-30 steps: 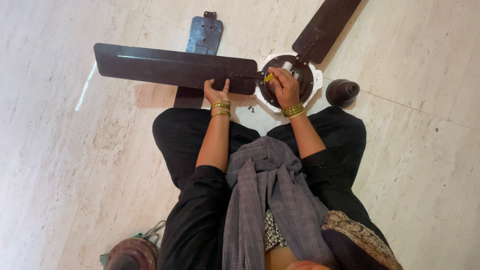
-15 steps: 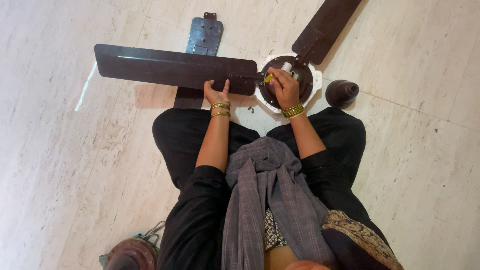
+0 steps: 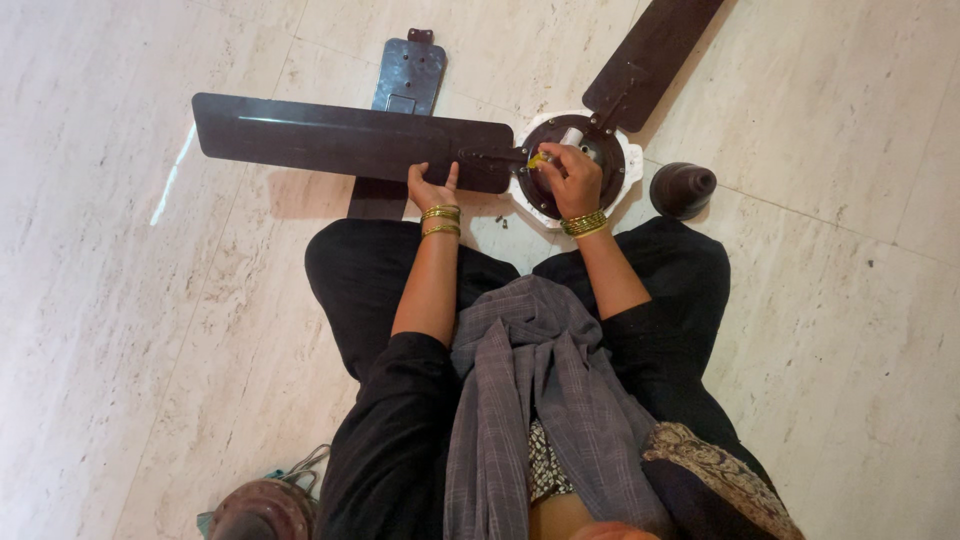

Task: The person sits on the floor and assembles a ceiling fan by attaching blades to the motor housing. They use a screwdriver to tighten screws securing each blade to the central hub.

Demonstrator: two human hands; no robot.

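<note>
- Dark brown and glossy, a long flat metal fan blade lies level on the pale marble floor; its inner end meets a round dark fan motor hub with a white rim.
- The left hand grips the near edge of that blade close to the hub, thumb on top and fingers curled underneath.
- The right hand rests on the hub, fingers closed around a small yellow-handled tool pointed at the blade's bracket.
- A second dark brown blade runs from the hub toward the upper right.
- A third blade, grey and dull, shows beyond the first one and passes beneath it.
- A dark ribbed cone-shaped cover stands on the floor just right of the hub, apart from it.
- A rusty brown round metal part sits at the bottom left edge.
</note>
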